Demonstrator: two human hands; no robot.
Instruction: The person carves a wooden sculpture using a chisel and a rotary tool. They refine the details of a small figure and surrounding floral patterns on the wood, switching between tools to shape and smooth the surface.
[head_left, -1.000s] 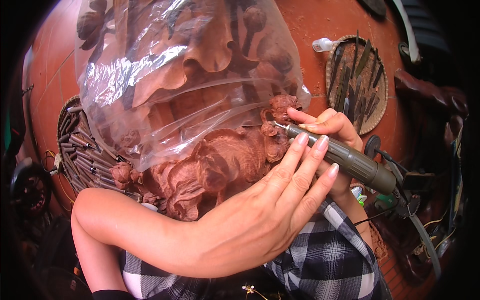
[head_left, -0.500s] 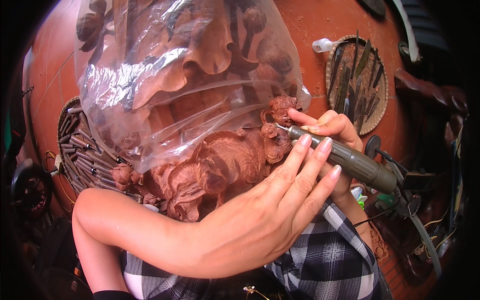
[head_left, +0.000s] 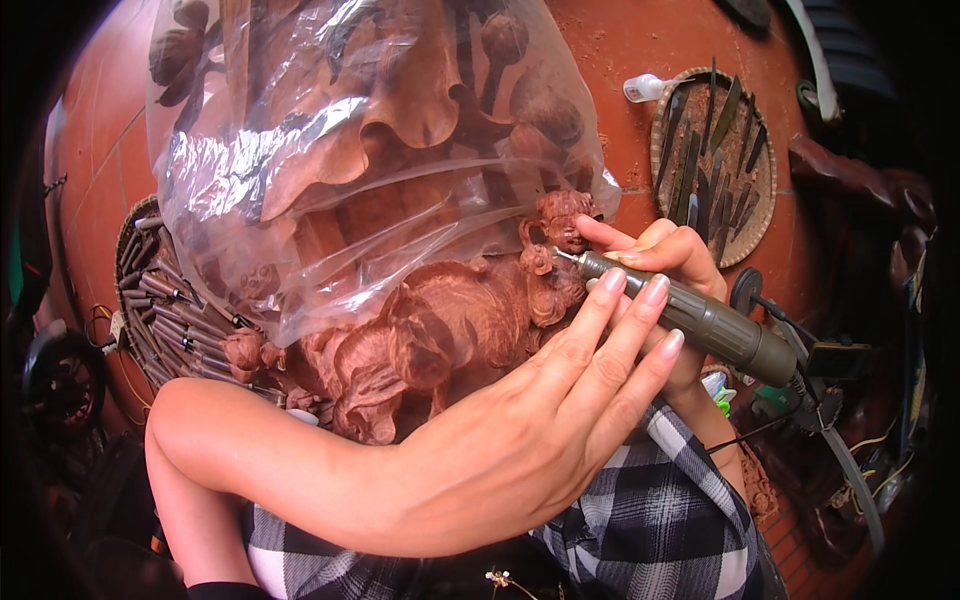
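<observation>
Rotary handpiece (head_left: 700, 320): rigid, light, olive-green, pinched pen-fashion in right hand (head_left: 665, 260), grip closed near the nose. Bit tip touching reddish wood carving (head_left: 440, 330) just ahead of the grip. Left hand (head_left: 540, 440) flat, fingers extended, bracing the handpiece from below, clasping nothing. Carving: probably heavy, hard, fragile at thin details; upper part under clear plastic bag (head_left: 350, 150). Reddish surface beyond the grip; round tray of blades (head_left: 715, 160) near.

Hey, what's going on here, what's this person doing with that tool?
A person is carving a reddish wood sculpture. The right hand holds a green rotary tool with its tip against a small carved knob, while the left hand steadies the tool from the front. A clear plastic bag covers the sculpture's upper part. Trays of carving tools sit nearby.
</observation>
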